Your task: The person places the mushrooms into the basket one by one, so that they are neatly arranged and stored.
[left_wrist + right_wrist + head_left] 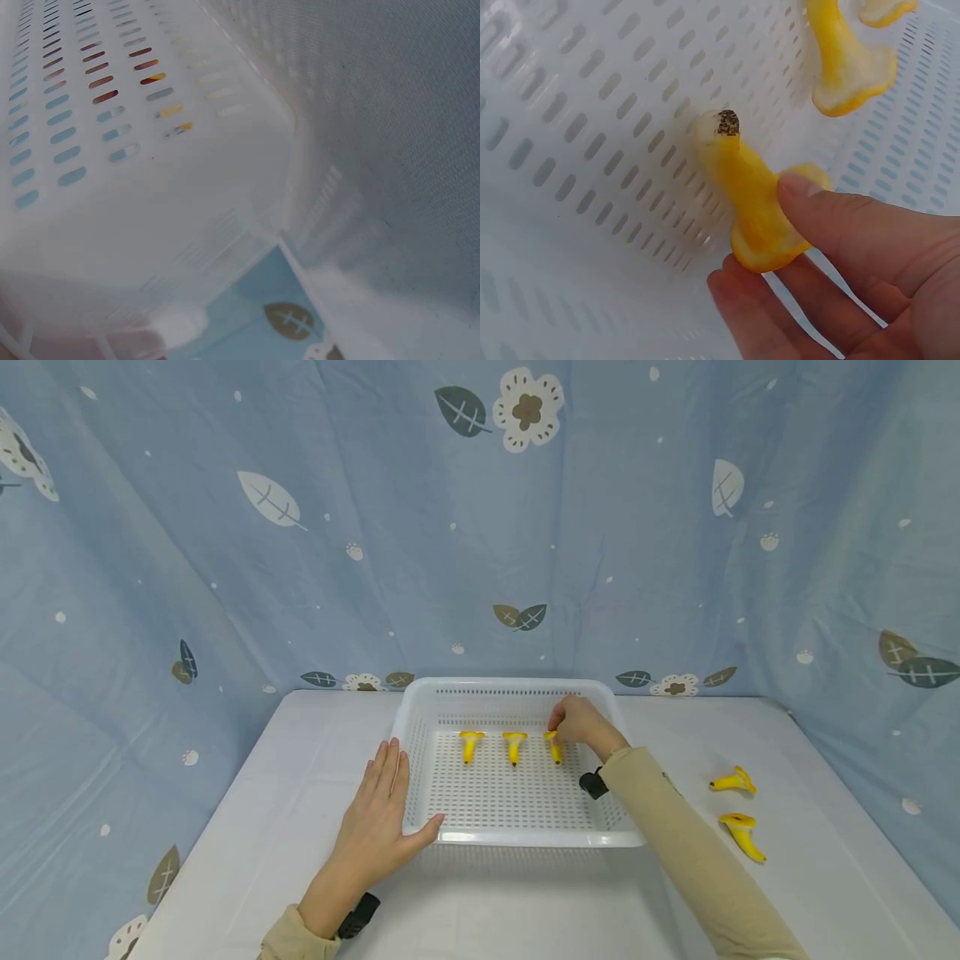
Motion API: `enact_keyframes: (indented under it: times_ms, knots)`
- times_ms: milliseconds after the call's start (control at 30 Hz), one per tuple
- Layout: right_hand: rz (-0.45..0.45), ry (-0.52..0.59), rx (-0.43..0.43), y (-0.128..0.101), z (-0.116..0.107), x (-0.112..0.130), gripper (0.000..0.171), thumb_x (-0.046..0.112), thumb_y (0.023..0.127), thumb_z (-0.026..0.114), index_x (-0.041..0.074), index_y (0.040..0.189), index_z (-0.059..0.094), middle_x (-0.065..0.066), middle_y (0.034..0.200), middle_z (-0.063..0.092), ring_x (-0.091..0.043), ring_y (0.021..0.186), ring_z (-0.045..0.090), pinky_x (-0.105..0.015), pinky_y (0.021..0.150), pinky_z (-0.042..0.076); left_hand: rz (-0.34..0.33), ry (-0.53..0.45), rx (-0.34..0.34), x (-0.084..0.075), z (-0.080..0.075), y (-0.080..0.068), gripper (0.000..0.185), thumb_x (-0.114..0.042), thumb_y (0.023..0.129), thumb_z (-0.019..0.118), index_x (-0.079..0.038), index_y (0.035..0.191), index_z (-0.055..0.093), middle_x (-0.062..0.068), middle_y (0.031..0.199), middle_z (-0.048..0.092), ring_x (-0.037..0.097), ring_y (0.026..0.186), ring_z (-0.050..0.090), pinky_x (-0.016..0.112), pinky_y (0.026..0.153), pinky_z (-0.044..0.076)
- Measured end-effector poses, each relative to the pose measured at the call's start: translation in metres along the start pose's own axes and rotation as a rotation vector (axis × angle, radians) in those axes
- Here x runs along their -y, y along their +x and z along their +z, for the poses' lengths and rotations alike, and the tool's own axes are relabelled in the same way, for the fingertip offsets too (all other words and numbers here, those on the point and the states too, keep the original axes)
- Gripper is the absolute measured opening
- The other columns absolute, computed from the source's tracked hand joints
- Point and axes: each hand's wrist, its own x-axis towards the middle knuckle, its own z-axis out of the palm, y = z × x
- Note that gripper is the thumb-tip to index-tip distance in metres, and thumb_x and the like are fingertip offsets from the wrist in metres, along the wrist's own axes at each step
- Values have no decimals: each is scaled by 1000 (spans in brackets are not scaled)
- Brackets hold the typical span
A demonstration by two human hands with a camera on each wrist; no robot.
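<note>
A white perforated plastic basket (pixel 540 838) sits on the table. My left hand (pixel 378 827) rests at its left rim with fingers straight and thumb spread over the front corner. Inside, my right hand (pixel 587 725) pinches a yellow trumpet-shaped mushroom (pixel 754 195) at its flared cap between thumb and fingers. The dark-tipped stem of that mushroom points toward the basket's front, close over the slotted floor. To its left, in one row, lie a second mushroom (pixel 514 749) and a third mushroom (pixel 470 747), caps toward the back. The left wrist view shows mostly the basket's outer wall.
Right of the basket, on the white table (pixel 525 910), lie two more yellow mushrooms, one farther back (pixel 733 780) and one nearer (pixel 742 838). A blue patterned curtain (pixel 420 568) hangs behind and along both sides. The right sleeve (pixel 690 852) crosses the basket's right rim.
</note>
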Motion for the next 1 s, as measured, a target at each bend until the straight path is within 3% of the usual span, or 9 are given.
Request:
enact_keyframes:
  times_ms: [200, 467, 700, 1000]
  knots:
    - [27, -16, 54, 1, -6, -1, 25, -3, 74, 79, 4, 97, 73, -10, 102, 67, -27, 94, 58, -43, 87, 51, 7, 4, -8, 2, 1, 0, 99, -55, 84, 64, 17, 145, 32, 31, 158, 18, 42, 149, 13, 56, 116, 23]
    - [-15, 16, 112, -4, -28, 3, 36, -1, 76, 77, -1, 111, 70, -19, 118, 66, -34, 110, 59, -46, 92, 51, 8, 10, -9, 1, 1, 0, 100, -54, 84, 65, 18, 145, 33, 31, 158, 18, 44, 147, 17, 57, 116, 24]
    - [-59, 57, 105, -17, -48, 11, 40, 1, 80, 77, -3, 118, 68, -20, 121, 65, -35, 113, 59, -48, 93, 51, 9, 9, -16, 0, 0, -1, 99, -53, 83, 66, 18, 144, 33, 31, 158, 19, 45, 147, 18, 57, 116, 23]
    - [-178, 202, 80, -48, -76, 15, 42, 8, 88, 71, -7, 126, 61, -24, 127, 62, -41, 117, 58, -52, 96, 49, 11, 0, -17, -1, -2, 0, 98, -52, 83, 66, 19, 144, 34, 32, 157, 20, 46, 146, 18, 59, 114, 25]
